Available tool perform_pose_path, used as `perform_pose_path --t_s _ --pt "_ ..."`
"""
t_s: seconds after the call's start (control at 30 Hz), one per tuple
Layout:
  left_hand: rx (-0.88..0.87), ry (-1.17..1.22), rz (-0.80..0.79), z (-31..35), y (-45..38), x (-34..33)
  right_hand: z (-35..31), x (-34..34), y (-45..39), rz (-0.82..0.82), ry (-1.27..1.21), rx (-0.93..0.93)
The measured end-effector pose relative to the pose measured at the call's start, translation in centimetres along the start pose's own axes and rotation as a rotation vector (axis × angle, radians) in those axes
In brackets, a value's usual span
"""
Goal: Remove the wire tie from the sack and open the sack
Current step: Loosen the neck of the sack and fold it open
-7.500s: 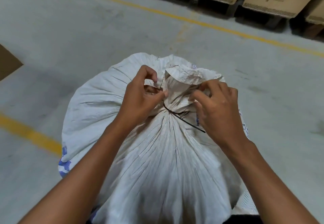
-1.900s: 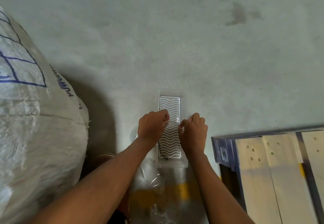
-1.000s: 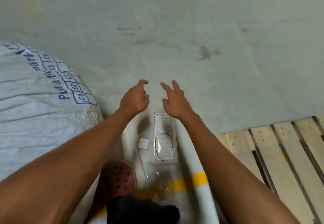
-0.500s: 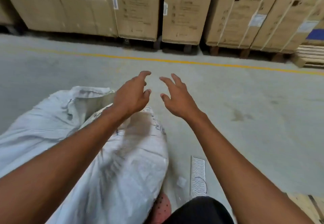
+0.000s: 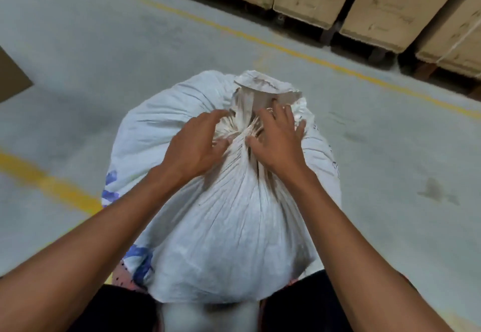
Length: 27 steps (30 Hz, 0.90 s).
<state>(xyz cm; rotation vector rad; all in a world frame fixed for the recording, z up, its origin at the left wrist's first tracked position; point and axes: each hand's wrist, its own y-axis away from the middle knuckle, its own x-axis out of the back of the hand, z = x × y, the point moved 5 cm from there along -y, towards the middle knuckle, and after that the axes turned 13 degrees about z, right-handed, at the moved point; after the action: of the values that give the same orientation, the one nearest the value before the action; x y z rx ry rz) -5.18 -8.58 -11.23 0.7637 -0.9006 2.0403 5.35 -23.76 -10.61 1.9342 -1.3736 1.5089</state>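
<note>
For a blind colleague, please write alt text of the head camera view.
Two bare hands, left hand and right hand, reach the bunched neck of a white sack standing on a grey floor; no wire tie is visible.

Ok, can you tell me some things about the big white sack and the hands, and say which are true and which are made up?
1. Both hands, the left hand and the right hand, are on the gathered neck of the big white woven sack. True.
2. The sack's mouth is spread wide open. False: the neck is bunched into pleats.
3. A yellow painted line crosses the grey concrete floor beyond the sack. True.
4. Blue plastic crates stand at the back. False: brown cardboard boxes stand there.
5. A black wire tie shows around the neck. False: none is visible.
</note>
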Motion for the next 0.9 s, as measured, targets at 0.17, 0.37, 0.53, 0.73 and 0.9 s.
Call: perform_pose_path --t_s 0.17,0.37,0.53,0.73,0.9 --pt "0.037 0.124 0.009 -1.8 1.2 -3.5 0.7 0.4 -0.3 0.15 0.153 0.085" --pt "0.094 0.353 0.088 0.4 -2.9 -5.4 2.4 2.1 -0.6 0.145 0.037 0.177" --pt "0.119 0.357 0.133 0.0 -3.7 -5.4 3.3 5.8 -0.5 0.408 -0.263 0.084" --pt "0.136 0.326 0.011 -1.6 -1.9 -2.6 3.1 6.3 -0.6 0.134 -0.362 0.074" --pt "0.247 0.303 -0.048 -1.5 -2.6 -1.5 1.6 5.5 0.6 0.122 0.039 0.368"
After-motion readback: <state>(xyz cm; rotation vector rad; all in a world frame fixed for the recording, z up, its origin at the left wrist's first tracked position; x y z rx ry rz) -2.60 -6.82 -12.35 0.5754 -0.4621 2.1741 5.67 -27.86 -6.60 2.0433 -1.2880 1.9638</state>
